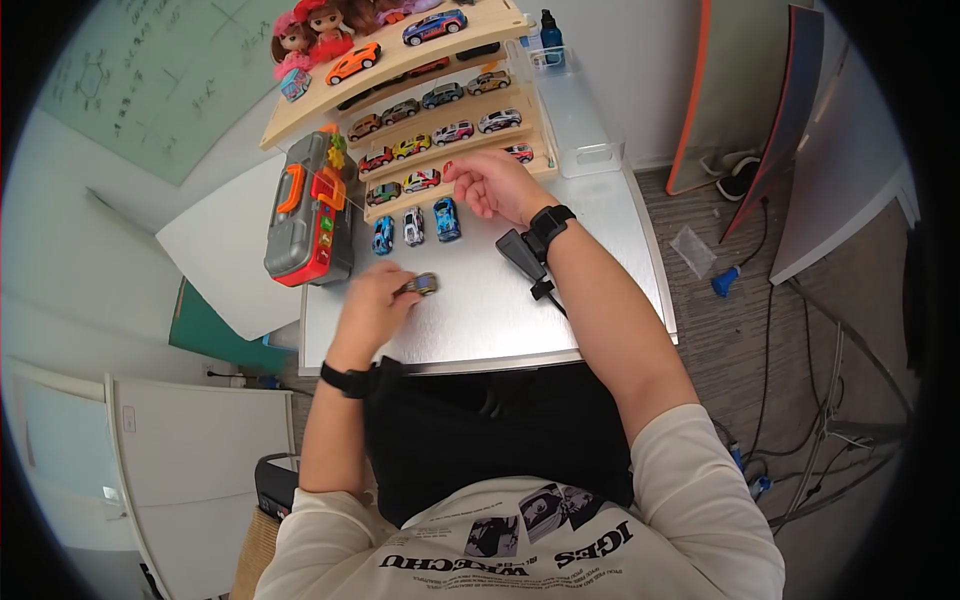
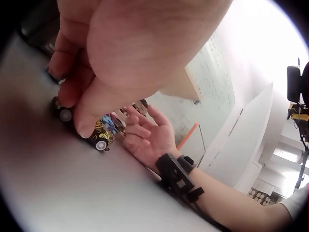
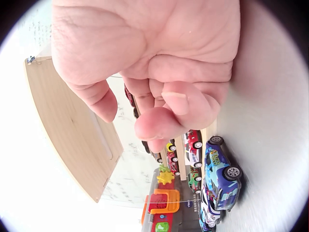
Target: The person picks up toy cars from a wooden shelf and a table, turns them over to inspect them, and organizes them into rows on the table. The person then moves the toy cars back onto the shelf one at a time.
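My left hand (image 1: 372,308) pinches a dark toy car (image 1: 425,284) with yellow markings between thumb and fingers, low over the silver tabletop. In the left wrist view the thumb covers the middle of this car (image 2: 100,140), and its wheels show on either side. Loosely bent, the fingers of my right hand (image 1: 495,188) hang in front of the lower right of the wooden display rack (image 1: 553,165). No object shows in the right palm. Left of that hand, a blue car (image 1: 447,219), a white-grey car (image 1: 414,226) and a light blue car (image 1: 383,235) stand in a row before the rack.
Several toy cars fill the rack's tiers, with an orange car (image 1: 354,64) and dolls (image 1: 325,30) on its top board. A grey toolbox (image 1: 300,235) with orange handle stands left. A clear plastic bin (image 1: 592,158) sits at right. Near the right wrist lies a black device (image 1: 522,254) with a cable.
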Available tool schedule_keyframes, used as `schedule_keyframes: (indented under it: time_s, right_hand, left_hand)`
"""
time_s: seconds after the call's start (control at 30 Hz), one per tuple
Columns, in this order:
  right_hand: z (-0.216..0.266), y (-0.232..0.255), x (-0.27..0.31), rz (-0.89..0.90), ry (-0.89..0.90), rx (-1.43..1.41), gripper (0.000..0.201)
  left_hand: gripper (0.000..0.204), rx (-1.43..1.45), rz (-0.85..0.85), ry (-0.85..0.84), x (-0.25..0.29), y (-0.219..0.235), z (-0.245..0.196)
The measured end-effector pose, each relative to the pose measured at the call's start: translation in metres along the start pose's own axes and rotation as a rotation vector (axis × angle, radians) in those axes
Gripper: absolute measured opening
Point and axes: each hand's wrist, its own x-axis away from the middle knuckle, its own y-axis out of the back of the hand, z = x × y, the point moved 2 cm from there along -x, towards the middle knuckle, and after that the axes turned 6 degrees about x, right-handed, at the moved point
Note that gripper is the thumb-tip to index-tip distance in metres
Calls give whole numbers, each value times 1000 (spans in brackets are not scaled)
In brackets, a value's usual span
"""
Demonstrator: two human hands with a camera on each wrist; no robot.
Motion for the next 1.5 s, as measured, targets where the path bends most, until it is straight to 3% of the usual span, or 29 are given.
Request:
schedule_keyframes:
  time_s: [0.13,0.3,0.4,0.47,0.53,0.7,0.93,1.03,1.07,1.1,1.2,1.37,1.5]
  right_hand:
    - [2,-1,0,5,-8,3,25]
    - [5,-5,3,-12,-13,23,30]
    - [5,-5,3,-18,-9,9,29]
    - [6,-3,3,-28,0,-3,29]
    - [5,-1,3,-12,-5,12,27]
    - [9,2,3,32,48,-2,29]
    - [53,-30,33,-80,21,473,18]
    - [57,-42,56,-74,8,1188,27]
    - [45,-40,65,-107,186,1495,29]
    - [58,-52,89,-6,11,1610,31]
    - [33,-50,127,36,4,1594,32]
    - [3,-56,157,-220,153,1600,28]
    - [6,-63,176,-276,139,1619,24]
  left_hand:
    - [28,-78,7,181,44,42,41]
    - [29,15,34,366,47,57,41]
    - [28,-16,90,281,28,39,26]
    - [31,37,40,56,12,17,15]
    - [31,-10,106,-31,-10,3,-11]
    - [28,47,160,-98,-43,-32,-51]
    - [29,143,149,-161,-48,-51,-50]
    - [33,364,155,16,-44,-55,-46]
    - [33,378,153,-3,-41,-58,-42]
    - [34,399,129,-34,-39,-62,-36]
    - [36,463,71,-83,-38,-65,-33]
    - [41,498,23,-44,-35,-67,-35]
    - [41,516,-18,-127,-31,-70,-33]
